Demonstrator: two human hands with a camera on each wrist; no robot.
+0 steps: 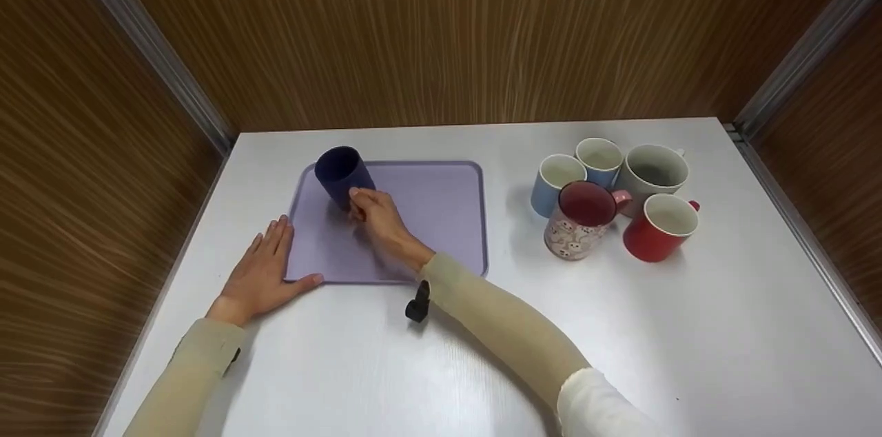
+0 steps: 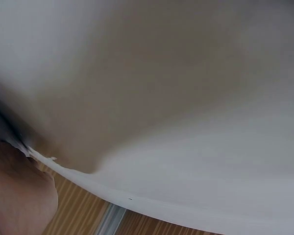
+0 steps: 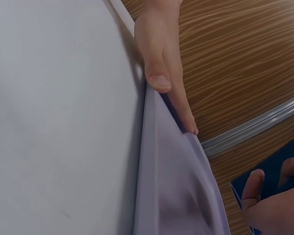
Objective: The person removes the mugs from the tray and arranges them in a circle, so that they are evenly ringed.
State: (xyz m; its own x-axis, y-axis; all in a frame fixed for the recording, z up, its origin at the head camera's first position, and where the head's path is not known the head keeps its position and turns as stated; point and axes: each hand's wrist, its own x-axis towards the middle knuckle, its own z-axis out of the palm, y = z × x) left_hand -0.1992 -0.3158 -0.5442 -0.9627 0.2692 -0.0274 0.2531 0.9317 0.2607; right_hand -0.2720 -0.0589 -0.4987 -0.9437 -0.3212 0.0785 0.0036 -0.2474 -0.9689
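Observation:
A dark blue mug (image 1: 340,178) is over the far left corner of the lilac tray (image 1: 431,216), overlapping its rim in the head view. My right hand (image 1: 380,220) grips the mug at its near right side, thumb on top and fingers curled in; the grip hides the handle. In the right wrist view, part of the blue mug (image 3: 272,169) shows behind the thumb and fingers. Flat at the tray's near left corner lies my left hand (image 1: 258,278), its fingers straight along the left edge and the thumb along the near edge.
At the right of the white table (image 1: 331,368) several mugs cluster: two light blue ones (image 1: 546,197), a patterned pink one (image 1: 574,236), a red one (image 1: 649,238) and a large grey one (image 1: 630,187). Wood-grain panels (image 1: 441,30) enclose the back and sides.

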